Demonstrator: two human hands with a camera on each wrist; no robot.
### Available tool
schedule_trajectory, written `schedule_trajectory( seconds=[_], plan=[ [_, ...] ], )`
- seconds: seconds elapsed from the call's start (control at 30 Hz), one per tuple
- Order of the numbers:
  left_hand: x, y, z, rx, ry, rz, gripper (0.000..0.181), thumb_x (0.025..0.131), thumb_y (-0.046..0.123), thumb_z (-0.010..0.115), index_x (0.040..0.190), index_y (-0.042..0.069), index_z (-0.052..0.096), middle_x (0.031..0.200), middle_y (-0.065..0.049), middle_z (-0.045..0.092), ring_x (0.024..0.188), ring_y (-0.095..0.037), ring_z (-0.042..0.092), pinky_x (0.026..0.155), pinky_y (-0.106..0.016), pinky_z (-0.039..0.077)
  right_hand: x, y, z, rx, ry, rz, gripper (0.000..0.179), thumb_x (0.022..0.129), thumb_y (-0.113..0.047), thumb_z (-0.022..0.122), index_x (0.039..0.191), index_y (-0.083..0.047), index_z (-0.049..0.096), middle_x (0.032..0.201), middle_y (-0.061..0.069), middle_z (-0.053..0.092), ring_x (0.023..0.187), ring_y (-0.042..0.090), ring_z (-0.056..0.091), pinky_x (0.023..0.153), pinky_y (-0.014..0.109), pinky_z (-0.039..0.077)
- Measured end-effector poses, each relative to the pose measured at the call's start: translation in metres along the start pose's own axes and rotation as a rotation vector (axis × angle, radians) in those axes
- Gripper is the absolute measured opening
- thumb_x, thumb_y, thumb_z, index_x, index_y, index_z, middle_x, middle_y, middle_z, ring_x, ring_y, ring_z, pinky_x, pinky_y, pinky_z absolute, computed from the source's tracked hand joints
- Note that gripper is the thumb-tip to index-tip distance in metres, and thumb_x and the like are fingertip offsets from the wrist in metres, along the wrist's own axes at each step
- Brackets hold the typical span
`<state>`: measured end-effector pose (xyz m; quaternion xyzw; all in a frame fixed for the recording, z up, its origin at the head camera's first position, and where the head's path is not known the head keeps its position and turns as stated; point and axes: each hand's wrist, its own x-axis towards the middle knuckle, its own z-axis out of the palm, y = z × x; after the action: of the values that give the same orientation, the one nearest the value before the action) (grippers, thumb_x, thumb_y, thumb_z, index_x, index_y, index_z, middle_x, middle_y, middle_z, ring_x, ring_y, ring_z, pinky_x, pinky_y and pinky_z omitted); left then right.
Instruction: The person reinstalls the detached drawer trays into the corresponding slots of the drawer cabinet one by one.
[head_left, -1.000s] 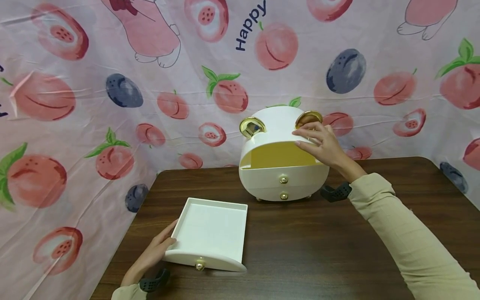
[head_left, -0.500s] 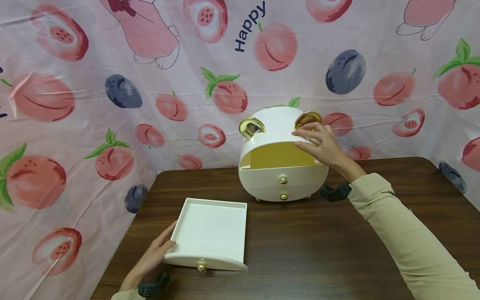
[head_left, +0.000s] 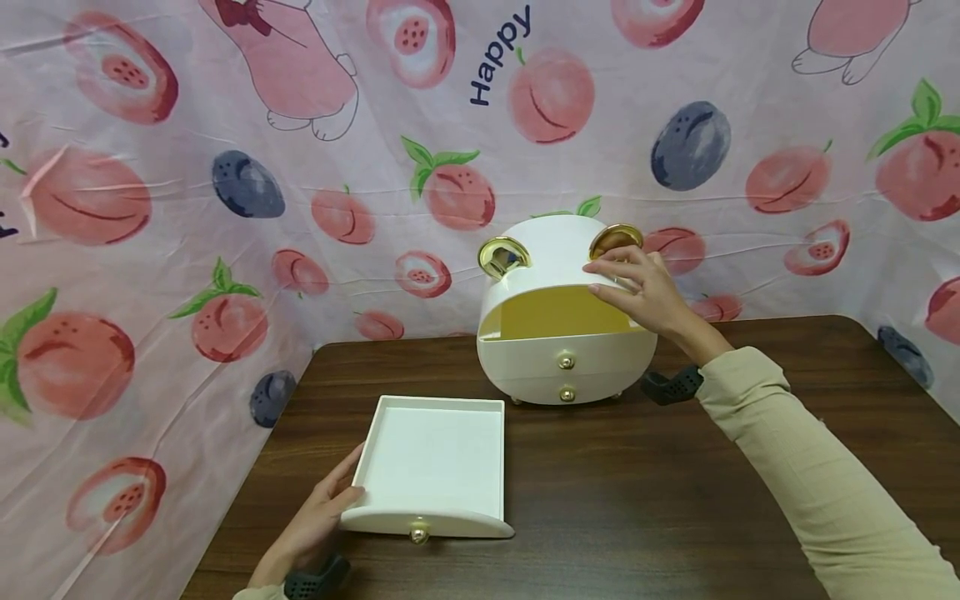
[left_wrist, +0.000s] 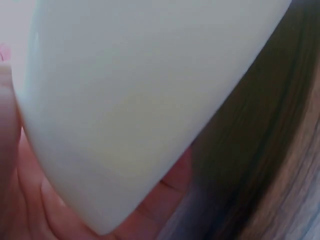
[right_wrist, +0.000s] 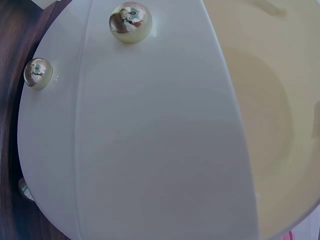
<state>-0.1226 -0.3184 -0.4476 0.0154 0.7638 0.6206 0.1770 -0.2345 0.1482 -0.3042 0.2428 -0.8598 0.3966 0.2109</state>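
Observation:
In the head view, a white drawer (head_left: pixel 432 462) with a curved front and a gold knob appears at front left. My left hand (head_left: pixel 318 517) grips its left side near the front, thumb at the rim. The left wrist view has fingers (left_wrist: pixel 165 195) under the pale drawer front (left_wrist: pixel 135 100). Behind stands a white rounded cabinet (head_left: pixel 525 367) with gold ears and a yellowish top opening. My right hand (head_left: pixel 645 287) rests on its upper right by the ear, fingers extended. From the right wrist, the cabinet front (right_wrist: pixel 160 130) fills the view; that hand is hidden there.
Two more gold-knobbed drawer fronts sit below the cabinet's opening (head_left: pixel 562 312). The dark wooden table (head_left: pixel 637 500) extends around both pieces. A fruit-printed cloth (head_left: pixel 450 108) hangs behind the table and along its left side.
My left hand has shifted the drawer slightly to the right and turned it a little, so its front lies straighter. The right hand and the cabinet stay where they were.

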Motion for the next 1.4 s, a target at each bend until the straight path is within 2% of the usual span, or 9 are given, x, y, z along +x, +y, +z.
schedule_trajectory(
  seconds=[0.13, 0.3, 0.53, 0.63, 0.83, 1.03, 1.23, 1.4],
  plan=[
    [-0.001, 0.004, 0.006, -0.001, -0.021, 0.026, 0.065, 0.089, 0.01, 0.049, 0.143, 0.019, 0.015, 0.139, -0.027, 0.017, 0.112, -0.036, 0.037, 0.078, -0.038, 0.042, 0.001, 0.0, 0.0, 0.0, -0.003, -0.005, 0.031, 0.084, -0.024, 0.061, 0.11, -0.009, 0.064, 0.115, 0.01, 0.047, 0.101, 0.027, 0.029, 0.075, 0.042, 0.024],
    [0.0, 0.008, 0.014, 0.018, -0.027, 0.043, 0.064, 0.089, 0.011, 0.05, 0.143, 0.02, 0.017, 0.135, -0.028, 0.025, 0.105, -0.033, 0.043, 0.076, -0.037, 0.042, 0.001, 0.0, 0.0, -0.001, -0.008, -0.006, 0.03, 0.084, -0.024, 0.061, 0.111, -0.01, 0.064, 0.115, 0.01, 0.047, 0.102, 0.027, 0.029, 0.076, 0.043, 0.023],
    [0.0, 0.015, 0.032, 0.042, 0.01, 0.084, 0.061, 0.088, 0.009, 0.05, 0.142, 0.018, 0.023, 0.142, -0.019, 0.02, 0.115, -0.036, 0.033, 0.078, -0.037, 0.041, 0.002, 0.001, 0.0, -0.005, -0.008, -0.029, 0.03, 0.084, -0.023, 0.061, 0.11, -0.009, 0.064, 0.114, 0.01, 0.048, 0.102, 0.028, 0.031, 0.077, 0.043, 0.022],
    [-0.002, 0.019, 0.039, 0.055, -0.008, 0.118, 0.06, 0.089, 0.008, 0.048, 0.142, 0.016, 0.021, 0.139, -0.023, 0.023, 0.113, -0.036, 0.035, 0.078, -0.037, 0.042, 0.002, 0.001, 0.001, -0.003, -0.009, -0.03, 0.03, 0.084, -0.023, 0.061, 0.11, -0.009, 0.064, 0.113, 0.01, 0.048, 0.101, 0.028, 0.032, 0.077, 0.044, 0.022],
    [-0.002, 0.024, 0.051, 0.027, -0.002, 0.132, 0.06, 0.088, 0.006, 0.048, 0.142, 0.02, 0.023, 0.133, -0.023, 0.032, 0.107, -0.033, 0.042, 0.076, -0.036, 0.042, 0.002, 0.0, 0.0, 0.002, -0.013, -0.028, 0.03, 0.083, -0.022, 0.062, 0.11, -0.009, 0.064, 0.113, 0.01, 0.048, 0.101, 0.027, 0.032, 0.077, 0.043, 0.023],
    [-0.003, 0.03, 0.058, 0.002, -0.019, 0.175, 0.062, 0.088, 0.003, 0.046, 0.142, 0.016, 0.02, 0.132, -0.027, 0.031, 0.106, -0.03, 0.044, 0.076, -0.033, 0.043, 0.001, -0.001, -0.001, 0.011, -0.023, -0.022, 0.03, 0.084, -0.022, 0.062, 0.11, -0.009, 0.064, 0.114, 0.01, 0.048, 0.103, 0.028, 0.031, 0.077, 0.044, 0.023],
    [-0.003, 0.039, 0.065, -0.028, -0.013, 0.18, 0.061, 0.088, 0.002, 0.046, 0.142, 0.016, 0.021, 0.13, -0.026, 0.035, 0.103, -0.025, 0.047, 0.074, -0.033, 0.044, 0.001, -0.001, -0.002, 0.014, -0.021, -0.016, 0.03, 0.083, -0.022, 0.062, 0.11, -0.009, 0.064, 0.114, 0.01, 0.047, 0.102, 0.028, 0.03, 0.077, 0.044, 0.023],
    [-0.003, 0.045, 0.073, -0.05, -0.008, 0.18, 0.062, 0.088, 0.003, 0.047, 0.142, 0.018, 0.022, 0.131, -0.026, 0.034, 0.104, -0.026, 0.046, 0.074, -0.033, 0.044, 0.001, 0.001, -0.003, 0.013, -0.017, -0.027, 0.03, 0.083, -0.021, 0.062, 0.11, -0.008, 0.064, 0.114, 0.011, 0.047, 0.104, 0.028, 0.031, 0.078, 0.045, 0.023]
  ],
)
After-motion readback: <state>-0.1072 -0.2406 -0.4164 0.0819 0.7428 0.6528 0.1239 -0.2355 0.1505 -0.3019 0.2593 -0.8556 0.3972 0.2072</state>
